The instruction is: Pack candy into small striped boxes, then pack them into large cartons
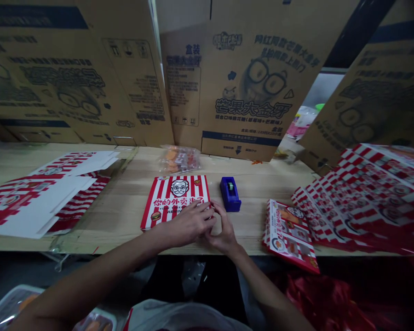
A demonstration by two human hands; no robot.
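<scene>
Red-and-white striped box (174,198) lies flat on the worktop (124,202) in front of the person, left hand (195,223) over its near-right corner with fingers bent, right hand (225,230) at its right side, thumb and forefinger curved apart. Grip: hands overlap at that corner, so can't tell how far the left one is closed or whether either has hold of the box. Blue tape dispenser (230,195) sits just right of the box, clear packet (180,159) just behind it, flat printed sheets (51,188) off left, stacked striped boxes (362,197) off right.
</scene>
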